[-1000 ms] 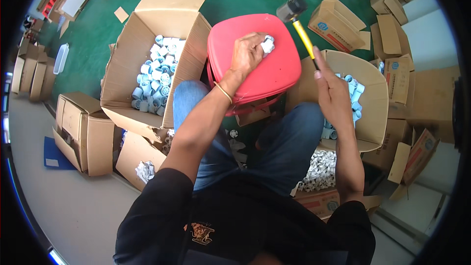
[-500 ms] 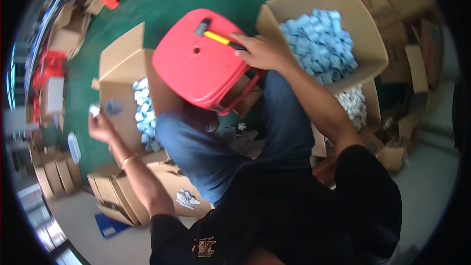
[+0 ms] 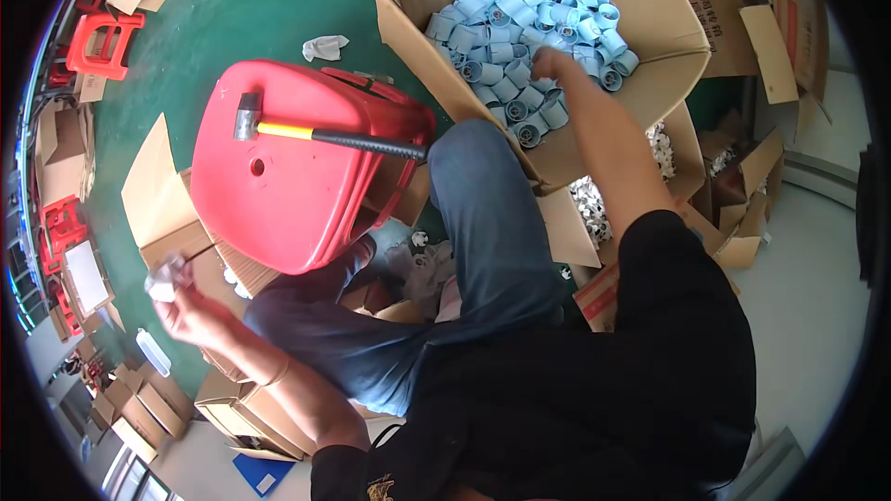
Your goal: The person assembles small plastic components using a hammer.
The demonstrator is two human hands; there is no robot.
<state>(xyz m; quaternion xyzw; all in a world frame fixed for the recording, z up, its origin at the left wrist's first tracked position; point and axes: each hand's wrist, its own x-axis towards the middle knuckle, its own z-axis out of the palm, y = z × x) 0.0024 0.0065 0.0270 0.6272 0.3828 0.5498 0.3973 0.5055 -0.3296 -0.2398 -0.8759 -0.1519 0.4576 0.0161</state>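
Note:
My left hand (image 3: pixel 193 317) is raised beside the left carton, its fingers pinched on a small whitish piece (image 3: pixel 167 280), blurred and too unclear to name. My right hand (image 3: pixel 555 67) reaches into a large cardboard box (image 3: pixel 664 74), over a heap of light-blue plastic pipe fittings (image 3: pixel 501 57). Its fingertips point down and are hidden, so whether they grip a fitting does not show. Before my knees stands a red plastic stool (image 3: pixel 288 172). A hammer (image 3: pixel 288 130) with a yellow and black handle lies across its top, untouched by either hand.
An open carton (image 3: pixel 153 195) stands left of the stool, partly hidden behind it. White small parts (image 3: pixel 589 204) fill a box below the blue fittings. More cartons (image 3: pixel 724 14) crowd the right. Another red stool (image 3: pixel 104 44) and a white cloth (image 3: pixel 325 47) are on the green floor.
My right hand has let go of the hammer and moved into the box of blue fittings. My left hand still holds a whitish piece. The whole view has shifted to the right.

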